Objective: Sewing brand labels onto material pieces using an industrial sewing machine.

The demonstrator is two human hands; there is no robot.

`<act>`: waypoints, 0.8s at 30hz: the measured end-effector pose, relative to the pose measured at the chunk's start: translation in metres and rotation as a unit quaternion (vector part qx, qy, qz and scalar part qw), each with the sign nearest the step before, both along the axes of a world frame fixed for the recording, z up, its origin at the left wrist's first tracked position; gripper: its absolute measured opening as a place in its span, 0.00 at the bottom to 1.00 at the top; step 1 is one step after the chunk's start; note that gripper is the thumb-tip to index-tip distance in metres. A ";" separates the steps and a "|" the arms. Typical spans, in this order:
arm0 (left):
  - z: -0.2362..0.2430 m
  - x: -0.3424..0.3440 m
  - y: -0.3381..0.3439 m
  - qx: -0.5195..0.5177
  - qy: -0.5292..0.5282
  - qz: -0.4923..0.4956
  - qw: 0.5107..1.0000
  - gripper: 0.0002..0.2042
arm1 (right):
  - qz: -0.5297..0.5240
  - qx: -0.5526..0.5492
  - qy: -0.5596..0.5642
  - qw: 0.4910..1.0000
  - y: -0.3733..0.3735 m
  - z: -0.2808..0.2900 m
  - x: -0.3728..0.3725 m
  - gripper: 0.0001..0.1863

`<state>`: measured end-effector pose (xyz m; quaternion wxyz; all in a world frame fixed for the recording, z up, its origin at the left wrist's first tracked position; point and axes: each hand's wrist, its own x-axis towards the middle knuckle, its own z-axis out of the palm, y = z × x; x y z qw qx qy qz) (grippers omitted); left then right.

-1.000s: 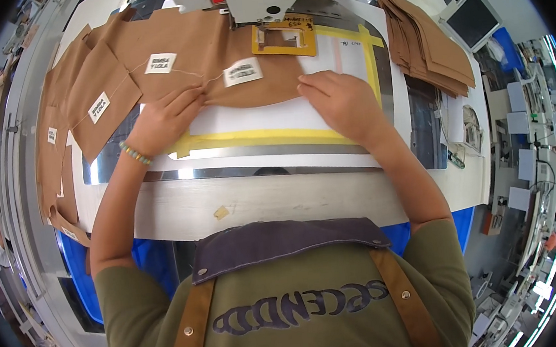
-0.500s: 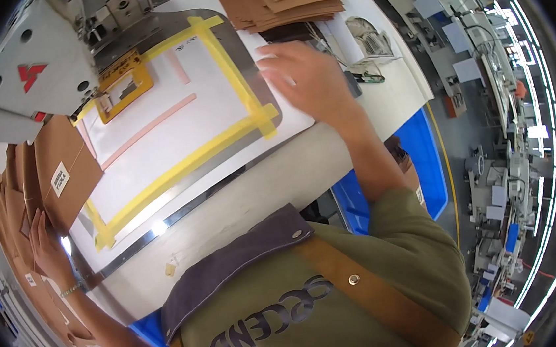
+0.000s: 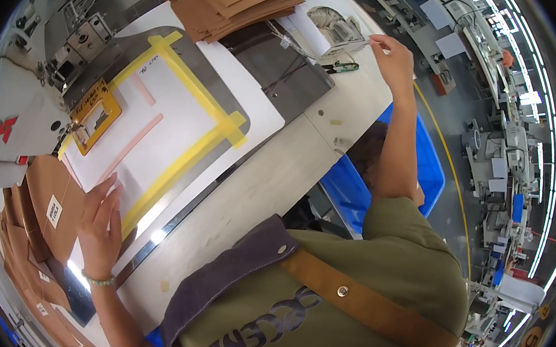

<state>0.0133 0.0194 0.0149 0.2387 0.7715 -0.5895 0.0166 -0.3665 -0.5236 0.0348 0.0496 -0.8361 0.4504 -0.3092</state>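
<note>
My left hand (image 3: 100,222) hangs above the front edge of a white sheet (image 3: 175,126) bordered with yellow tape (image 3: 202,101), its fingers stretched out and holding nothing. On the sheet's far left, under the sewing machine head (image 3: 12,124), is a yellow frame (image 3: 113,107). At the far right, the fingertips of my right hand (image 3: 397,64) are pinched together by the corner of a white open box (image 3: 308,31) with a pale stringy bundle (image 3: 331,27) in it. Whatever they pinch is too small to make out. Green-handled thread snips (image 3: 343,67) lie just left of that hand.
Brown flat pieces (image 3: 237,5) are stacked at the back. More brown pieces (image 3: 57,183), one with a white label, hang at the left edge. A dark flat panel (image 3: 296,82) lies on the table. A blue bin (image 3: 430,160) stands below the table's right edge.
My right hand has moved right from the back of the taped sheet to the box. My left hand has left the brown pieces and come over the sheet. The view has shifted.
</note>
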 end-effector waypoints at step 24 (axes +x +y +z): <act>-0.006 -0.003 -0.040 -0.045 0.041 -0.030 0.998 0.12 | -0.092 0.057 0.395 0.912 -0.006 0.023 0.120 0.20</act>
